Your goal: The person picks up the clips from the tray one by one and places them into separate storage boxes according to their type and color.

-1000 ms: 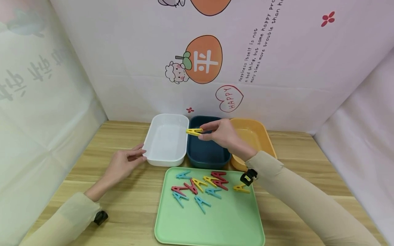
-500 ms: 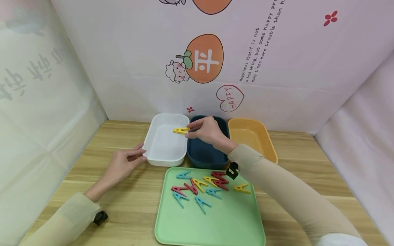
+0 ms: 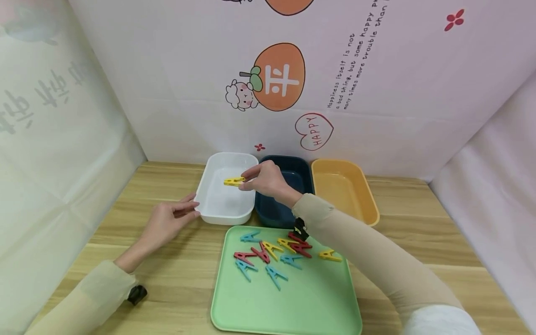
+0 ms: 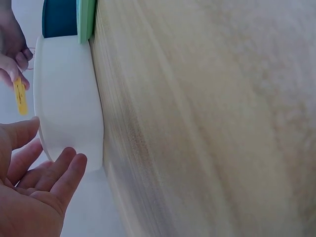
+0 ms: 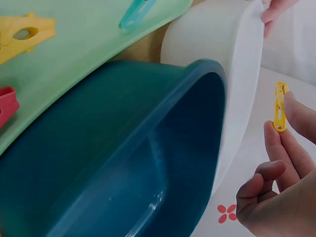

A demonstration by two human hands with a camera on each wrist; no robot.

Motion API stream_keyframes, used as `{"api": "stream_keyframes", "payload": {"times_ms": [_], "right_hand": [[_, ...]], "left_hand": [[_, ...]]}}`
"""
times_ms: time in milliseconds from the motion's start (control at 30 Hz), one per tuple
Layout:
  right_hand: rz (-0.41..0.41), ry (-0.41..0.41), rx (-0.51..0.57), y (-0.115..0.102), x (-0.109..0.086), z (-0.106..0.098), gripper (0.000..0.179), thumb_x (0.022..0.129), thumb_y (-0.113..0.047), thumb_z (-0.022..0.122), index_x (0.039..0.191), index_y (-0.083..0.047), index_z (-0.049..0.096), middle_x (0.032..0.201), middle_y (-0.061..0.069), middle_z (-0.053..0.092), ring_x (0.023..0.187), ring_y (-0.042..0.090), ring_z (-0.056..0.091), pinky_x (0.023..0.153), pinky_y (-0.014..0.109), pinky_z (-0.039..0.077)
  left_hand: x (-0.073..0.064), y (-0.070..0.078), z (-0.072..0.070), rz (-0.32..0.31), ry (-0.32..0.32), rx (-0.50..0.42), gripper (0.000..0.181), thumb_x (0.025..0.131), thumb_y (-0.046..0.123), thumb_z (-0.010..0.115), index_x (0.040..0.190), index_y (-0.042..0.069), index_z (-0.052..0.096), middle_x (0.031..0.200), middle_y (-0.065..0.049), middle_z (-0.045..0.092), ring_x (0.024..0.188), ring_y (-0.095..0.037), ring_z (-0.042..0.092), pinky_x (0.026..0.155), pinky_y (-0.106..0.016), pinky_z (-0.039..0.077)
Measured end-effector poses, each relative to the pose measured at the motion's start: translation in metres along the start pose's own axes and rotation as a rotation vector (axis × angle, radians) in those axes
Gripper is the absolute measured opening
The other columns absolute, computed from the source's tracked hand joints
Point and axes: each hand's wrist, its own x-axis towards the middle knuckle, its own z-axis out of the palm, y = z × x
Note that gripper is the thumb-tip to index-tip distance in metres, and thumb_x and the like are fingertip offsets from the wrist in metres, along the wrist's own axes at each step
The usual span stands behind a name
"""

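Note:
A yellow clothespin (image 3: 233, 181) is pinched between the thumb and fingertips of my right hand (image 3: 268, 179), above the white bin (image 3: 226, 219). The right wrist view shows the same clothespin (image 5: 280, 106) clear of the bin walls. My left hand (image 3: 167, 221) touches the white bin's left side with its fingertips, fingers fairly straight; in the left wrist view that hand (image 4: 37, 182) lies along the bin's rim. Several blue, red and yellow clothespins (image 3: 276, 277) lie on the green tray (image 3: 289, 307) in front of the bins.
A dark blue bin (image 3: 274, 214) stands right of the white one, under my right forearm. Beyond it is an orange bin (image 3: 345, 188). A printed cloth backdrop (image 3: 188, 116) rises just behind the bins. All stand on a wooden table (image 3: 180, 284).
My right hand has moved left with the yellow clothespin, from over the dark blue bin to over the white bin. My left hand has stayed at the white bin's side.

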Motion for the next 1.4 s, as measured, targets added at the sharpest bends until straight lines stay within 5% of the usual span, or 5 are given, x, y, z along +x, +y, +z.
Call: {"api": "stream_keyframes", "payload": {"times_ms": [633,1400], "right_hand": [[0.021,-0.012,-0.057,-0.003,0.029,0.029,0.029,0.086,-0.016,0.092,0.112,-0.008,0.083,0.099,0.002,0.079,0.093,0.018,0.068,0.082,0.03,0.059],[0.075,-0.023,-0.208,-0.006,0.035,0.049,0.029,0.084,-0.022,0.093,0.111,-0.012,0.084,0.101,-0.001,0.079,0.094,0.016,0.067,0.081,0.03,0.058]], "left_hand": [[0.0,0.001,-0.002,-0.016,0.002,-0.004,0.029,0.095,0.007,0.08,0.121,-0.005,0.076,0.143,-0.019,0.062,0.115,-0.034,0.071,0.084,-0.016,0.057],[0.002,0.0,-0.001,-0.002,-0.012,-0.014,0.029,0.096,0.008,0.08,0.121,-0.007,0.076,0.141,-0.019,0.063,0.114,-0.035,0.071,0.082,-0.015,0.057]]}}
